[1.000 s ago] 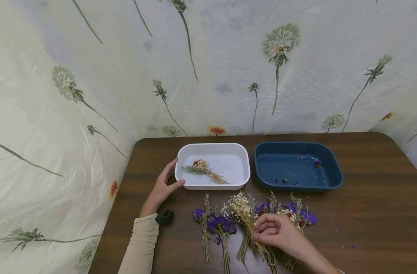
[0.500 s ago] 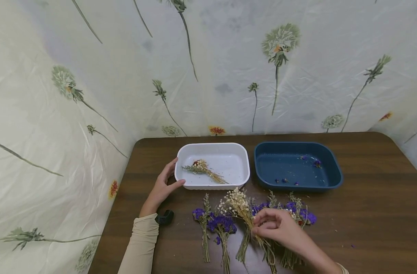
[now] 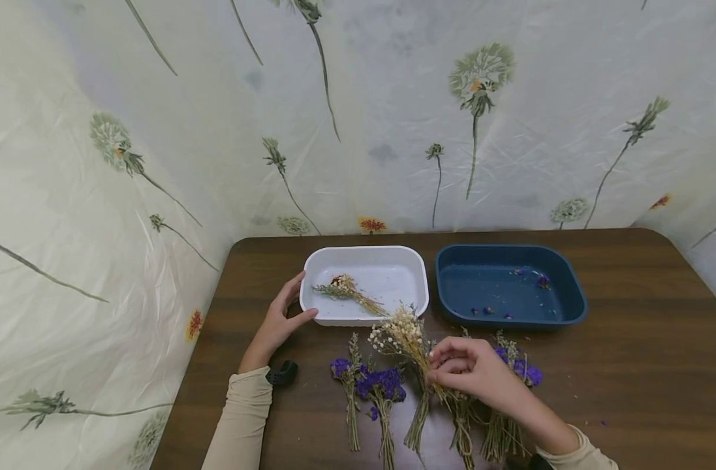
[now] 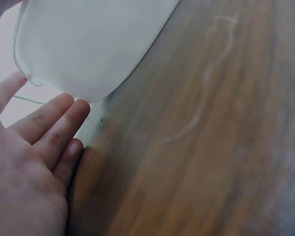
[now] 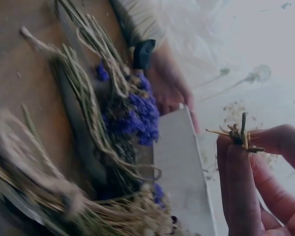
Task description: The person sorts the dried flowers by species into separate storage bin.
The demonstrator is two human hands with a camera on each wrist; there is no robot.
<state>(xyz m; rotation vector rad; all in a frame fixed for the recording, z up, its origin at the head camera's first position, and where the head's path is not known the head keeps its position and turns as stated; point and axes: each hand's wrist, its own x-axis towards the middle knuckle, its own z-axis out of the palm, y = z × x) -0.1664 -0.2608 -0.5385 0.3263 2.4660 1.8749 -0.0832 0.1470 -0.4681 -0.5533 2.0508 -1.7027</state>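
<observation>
Pinched between the fingers of the right hand [image 3: 472, 373], the white dried-flower sprig [image 3: 400, 334] is now lifted closer to the white tray [image 3: 419, 287] than before. The tray's corner is still touched by the relaxed left hand [image 3: 278, 323], unmoved.

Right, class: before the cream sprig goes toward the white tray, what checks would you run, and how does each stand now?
1. Right hand has a grip on the cream dried-flower sprig: ok, fingers pinch its stems.
2. Left hand steadies the white rectangular plastic tray: ok, fingers touch its left end.
3. Room in the white tray: ok, one small dried sprig inside.
4. Dark blue rectangular plastic tray apart from the white one: ok.
5. Sprig free of the purple dried-flower bunches on the brown wooden table: cannot tell.
</observation>
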